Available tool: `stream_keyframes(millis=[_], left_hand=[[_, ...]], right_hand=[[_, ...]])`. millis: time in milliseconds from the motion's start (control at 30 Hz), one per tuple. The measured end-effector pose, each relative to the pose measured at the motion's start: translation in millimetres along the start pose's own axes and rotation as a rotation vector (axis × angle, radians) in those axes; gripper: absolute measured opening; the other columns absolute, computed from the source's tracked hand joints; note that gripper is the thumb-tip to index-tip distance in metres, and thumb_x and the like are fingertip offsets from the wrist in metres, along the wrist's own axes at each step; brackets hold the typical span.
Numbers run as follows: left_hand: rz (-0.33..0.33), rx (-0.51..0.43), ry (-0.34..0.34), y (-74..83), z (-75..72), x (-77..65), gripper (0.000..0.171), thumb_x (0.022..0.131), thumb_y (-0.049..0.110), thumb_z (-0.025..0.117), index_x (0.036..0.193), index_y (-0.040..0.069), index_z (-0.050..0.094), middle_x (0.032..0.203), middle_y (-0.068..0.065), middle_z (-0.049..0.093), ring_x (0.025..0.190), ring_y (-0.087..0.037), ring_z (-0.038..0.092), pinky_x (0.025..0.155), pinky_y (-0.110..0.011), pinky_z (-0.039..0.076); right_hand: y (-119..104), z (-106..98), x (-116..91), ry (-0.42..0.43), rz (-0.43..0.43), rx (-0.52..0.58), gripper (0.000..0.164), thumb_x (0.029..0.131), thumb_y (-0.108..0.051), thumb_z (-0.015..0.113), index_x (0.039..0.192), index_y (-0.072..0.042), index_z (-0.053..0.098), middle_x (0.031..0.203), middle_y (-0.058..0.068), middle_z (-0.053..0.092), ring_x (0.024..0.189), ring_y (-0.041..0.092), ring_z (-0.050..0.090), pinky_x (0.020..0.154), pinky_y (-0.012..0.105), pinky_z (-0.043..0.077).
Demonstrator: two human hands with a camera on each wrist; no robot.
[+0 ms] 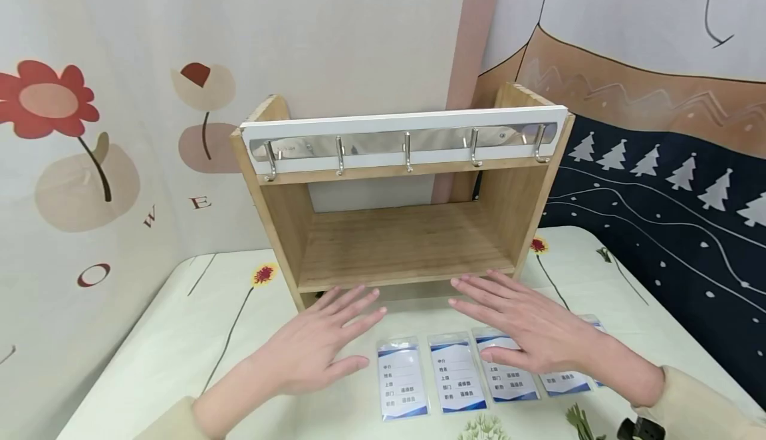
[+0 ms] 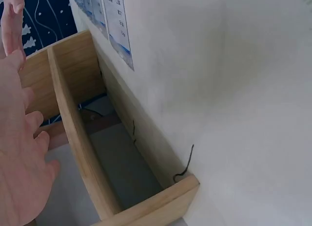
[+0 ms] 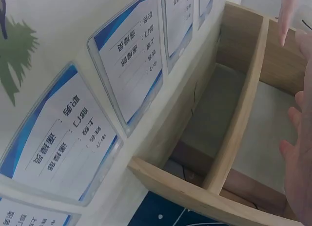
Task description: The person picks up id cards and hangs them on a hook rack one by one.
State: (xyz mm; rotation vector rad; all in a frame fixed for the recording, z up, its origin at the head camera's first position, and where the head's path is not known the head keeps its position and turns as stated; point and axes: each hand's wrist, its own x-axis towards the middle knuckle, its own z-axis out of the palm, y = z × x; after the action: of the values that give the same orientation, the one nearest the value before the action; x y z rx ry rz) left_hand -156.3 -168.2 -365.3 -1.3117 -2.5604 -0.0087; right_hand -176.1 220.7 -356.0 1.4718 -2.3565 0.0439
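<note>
Both hands hover with fingers stretched out and hold nothing. My left hand is in front of the lower left corner of a wooden shelf. Over the row of badges, at the shelf's lower right, is my right hand. Several clear-sleeved name badges lie side by side on the table, and the right hand and forearm partly cover those on the right. A white rail with several metal hooks runs across the shelf's upper front. Close up, the right wrist view shows a badge with printed lines and blue corners.
A pale tablecloth with printed flowers covers the table. Behind the shelf hangs a light curtain with flower prints, and a dark panel with white trees is at the right. A dark band circles the right wrist.
</note>
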Motion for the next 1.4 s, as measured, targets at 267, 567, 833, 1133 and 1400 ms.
stream_keyframes(millis=[267, 567, 833, 1133, 1400], left_hand=[[-0.069, -0.044, 0.052, 1.4, 6.7, -17.8, 0.063, 0.108, 0.049, 0.044, 0.163, 0.021, 0.032, 0.169, -0.004, 0.024, 0.152, -0.03, 0.025, 0.123, -0.048, 0.021], [-0.23, -0.201, 0.218, -0.3, 11.9, -46.2, 0.064, 0.104, 0.032, 0.061, 0.16, 0.013, 0.038, 0.167, -0.009, 0.03, 0.15, -0.032, 0.029, 0.122, -0.021, 0.006], [-0.398, -0.46, 0.358, 5.8, 23.5, -64.3, 0.066, 0.101, 0.013, 0.065, 0.161, 0.02, 0.037, 0.166, -0.002, 0.033, 0.151, -0.019, 0.028, 0.115, -0.009, 0.013], [-0.664, -0.707, 0.466, 8.9, 27.4, -67.8, 0.047, 0.107, 0.013, 0.054, 0.153, 0.008, 0.048, 0.154, -0.01, 0.048, 0.138, -0.028, 0.046, 0.106, -0.014, 0.032], [-0.92, -0.781, 0.481, 0.6, 36.5, -68.3, 0.044, 0.111, 0.025, 0.049, 0.15, 0.005, 0.052, 0.151, -0.01, 0.051, 0.136, -0.03, 0.049, 0.093, -0.003, 0.036]], right_hand=[[-4, 8, 4, 0.0, 0.023, 0.029, 0.072, 0.103, -0.05, 0.056, 0.162, -0.017, 0.032, 0.168, 0.006, 0.027, 0.151, 0.025, 0.028, 0.125, 0.031, 0.004], [-14, 21, 8, -0.032, 0.153, 0.187, 0.08, 0.1, -0.041, 0.066, 0.164, -0.021, 0.025, 0.169, 0.001, 0.025, 0.151, 0.023, 0.029, 0.123, 0.037, 0.022], [-20, 39, 13, -0.058, 0.263, 0.372, 0.08, 0.1, -0.037, 0.067, 0.165, -0.019, 0.024, 0.168, 0.001, 0.027, 0.149, 0.026, 0.033, 0.114, 0.053, 0.038], [-32, 58, 27, -0.124, 0.42, 0.578, 0.077, 0.1, -0.042, 0.066, 0.163, -0.018, 0.029, 0.165, 0.004, 0.035, 0.148, 0.027, 0.035, 0.115, 0.054, 0.036], [-37, 75, 40, -0.114, 0.411, 0.647, 0.075, 0.1, -0.041, 0.067, 0.16, -0.01, 0.035, 0.16, 0.008, 0.04, 0.145, 0.027, 0.039, 0.114, 0.053, 0.037]])
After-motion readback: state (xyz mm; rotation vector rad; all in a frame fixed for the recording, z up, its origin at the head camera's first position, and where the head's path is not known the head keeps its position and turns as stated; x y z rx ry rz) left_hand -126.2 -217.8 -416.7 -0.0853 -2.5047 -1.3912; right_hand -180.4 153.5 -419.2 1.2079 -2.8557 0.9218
